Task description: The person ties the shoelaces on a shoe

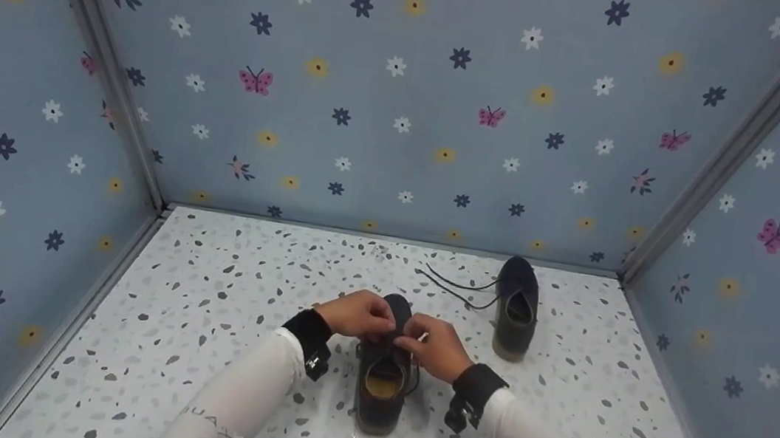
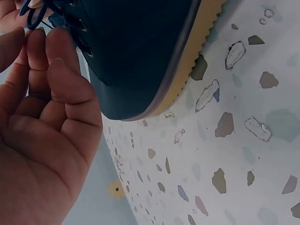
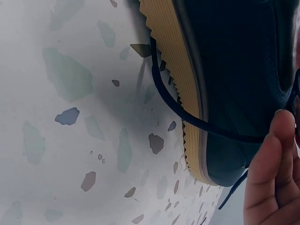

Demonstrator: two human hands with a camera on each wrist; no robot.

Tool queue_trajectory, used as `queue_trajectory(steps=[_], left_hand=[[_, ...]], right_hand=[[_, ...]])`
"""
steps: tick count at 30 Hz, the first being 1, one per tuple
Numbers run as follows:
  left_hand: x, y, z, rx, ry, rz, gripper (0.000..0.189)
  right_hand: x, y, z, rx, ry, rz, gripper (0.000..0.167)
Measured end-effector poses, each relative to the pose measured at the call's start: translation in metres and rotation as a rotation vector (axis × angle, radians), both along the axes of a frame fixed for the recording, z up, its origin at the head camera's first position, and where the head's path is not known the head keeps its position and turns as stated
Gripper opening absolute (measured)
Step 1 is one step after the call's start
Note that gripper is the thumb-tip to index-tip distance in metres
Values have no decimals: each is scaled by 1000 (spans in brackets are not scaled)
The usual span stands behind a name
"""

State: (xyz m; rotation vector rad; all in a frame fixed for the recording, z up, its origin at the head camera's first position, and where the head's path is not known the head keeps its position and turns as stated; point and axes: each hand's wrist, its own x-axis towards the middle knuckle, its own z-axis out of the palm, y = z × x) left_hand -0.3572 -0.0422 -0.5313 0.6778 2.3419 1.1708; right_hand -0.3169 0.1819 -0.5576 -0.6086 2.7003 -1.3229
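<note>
A dark blue lace-up shoe [image 1: 377, 415] with a tan, ridged sole [image 3: 171, 61] stands on the floor between both hands, its toe pointing away. Over its front, my left hand [image 1: 357, 313] pinches the shoelace [image 2: 33, 19] with thumb and fingertips, beside the metal eyelets. My right hand [image 1: 441, 348] comes from the other side, fingers bent and tips pinched at the lacing; its exact hold is partly hidden. In the right wrist view a length of shoelace [image 3: 201, 124] runs from near those fingers down over the sole to the floor.
A second dark shoe [image 1: 512, 342] stands to the right near the back wall, its untied laces [image 1: 460, 285] spread leftward. Blue flowered panels [image 1: 404, 102] enclose the speckled white floor [image 1: 211, 346] at the back and both sides.
</note>
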Motion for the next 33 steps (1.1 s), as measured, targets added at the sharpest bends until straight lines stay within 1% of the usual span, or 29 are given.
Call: queue_trajectory(steps=[3, 8, 12, 16, 20, 26, 33], left_hand=[[0, 0, -2, -17, 12, -18, 19], [2, 0, -4, -42, 45, -38, 20], [4, -1, -6, -53, 36, -32, 21], [8, -1, -8, -55, 36, -11, 21], [10, 0, -11, -27, 34, 24, 20], [13, -1, -16, 56, -3, 83, 19], [18, -3, -21, 149, -103, 144, 17]], right_hand=[[1, -1, 0, -6, -26, -6, 17], [2, -1, -1, -25, -30, -10, 17], [3, -1, -2, -30, -25, 0, 17], [3, 0, -3, -34, -25, -2, 17], [3, 2, -2, -37, -28, -18, 19], [6, 7, 0, -38, -20, -34, 21], [14, 12, 3, -20, 41, -5, 19]])
